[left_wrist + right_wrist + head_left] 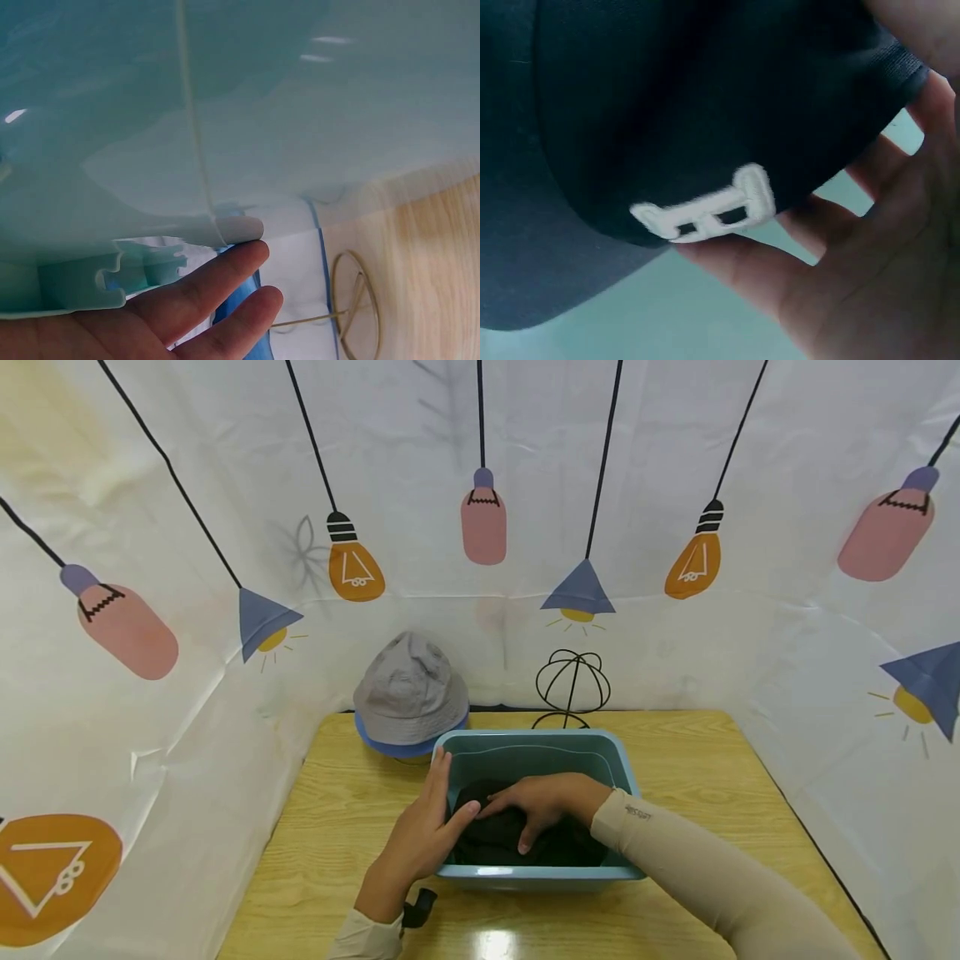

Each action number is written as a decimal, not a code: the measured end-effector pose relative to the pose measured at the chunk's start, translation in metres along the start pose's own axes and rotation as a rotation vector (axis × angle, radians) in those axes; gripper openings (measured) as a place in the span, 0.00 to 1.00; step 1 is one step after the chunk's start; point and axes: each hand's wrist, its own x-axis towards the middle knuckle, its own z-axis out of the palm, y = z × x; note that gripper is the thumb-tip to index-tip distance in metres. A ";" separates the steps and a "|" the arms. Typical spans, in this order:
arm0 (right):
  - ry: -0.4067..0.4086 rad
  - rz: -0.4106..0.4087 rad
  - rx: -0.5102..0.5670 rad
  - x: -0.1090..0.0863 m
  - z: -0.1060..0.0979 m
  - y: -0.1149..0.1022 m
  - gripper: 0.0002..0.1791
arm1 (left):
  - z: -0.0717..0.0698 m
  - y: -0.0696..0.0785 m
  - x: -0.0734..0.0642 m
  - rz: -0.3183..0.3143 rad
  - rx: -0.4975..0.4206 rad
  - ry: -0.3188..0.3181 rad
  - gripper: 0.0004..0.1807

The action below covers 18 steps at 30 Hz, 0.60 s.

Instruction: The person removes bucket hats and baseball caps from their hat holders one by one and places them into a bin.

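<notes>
A black cap [555, 847] lies inside a blue-green plastic bin [540, 884]. My right hand [551, 802] reaches into the bin and grips the cap, thumb on one side and fingers on the other. In the right wrist view the cap [705, 112] fills much of the picture, with white embroidery [712, 214] and a curved brim [570, 270]. My left hand [423, 827] rests at the bin's left rim, fingers straight. In the left wrist view its fingers [225, 277] lie along the bin's outer wall [262, 112].
Behind the bin on the left, a grey bucket hat [411, 689] sits over a blue hat [393, 748]. A black wire hat stand [573, 685] stands behind the bin. The wooden table [697, 793] is bordered by white sheets [637, 668] printed with lamps.
</notes>
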 end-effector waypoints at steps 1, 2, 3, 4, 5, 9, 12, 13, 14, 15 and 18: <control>-0.004 0.002 -0.006 0.001 0.001 -0.001 0.47 | 0.000 0.000 0.000 0.000 0.001 -0.001 0.47; -0.004 0.002 -0.017 0.002 0.002 -0.001 0.48 | 0.000 0.000 0.000 -0.001 0.004 0.000 0.47; -0.004 0.002 -0.028 0.004 0.003 -0.002 0.48 | 0.000 0.000 0.000 -0.002 0.004 0.000 0.47; -0.004 0.001 -0.041 0.005 0.004 -0.003 0.48 | 0.000 0.000 0.000 0.000 0.002 0.002 0.47; -0.004 0.002 -0.053 0.007 0.005 -0.003 0.49 | 0.001 0.000 0.000 0.001 0.003 0.002 0.47; -0.006 0.001 -0.116 0.012 0.012 -0.005 0.51 | 0.001 -0.001 0.001 0.004 0.006 0.006 0.46; -0.008 0.016 -0.195 0.014 0.017 -0.009 0.52 | 0.001 -0.001 0.001 0.004 0.001 0.005 0.47; -0.010 0.024 -0.227 0.015 0.019 -0.010 0.53 | 0.001 -0.001 0.001 0.004 -0.002 0.004 0.47; -0.011 0.031 -0.256 0.015 0.021 -0.012 0.53 | 0.001 -0.001 0.001 0.004 -0.004 0.002 0.46; -0.013 0.041 -0.290 0.016 0.023 -0.013 0.53 | 0.001 0.000 0.000 0.003 -0.008 0.001 0.46; -0.018 0.076 -0.351 0.016 0.028 -0.017 0.54 | 0.001 0.000 0.000 0.003 -0.007 0.000 0.46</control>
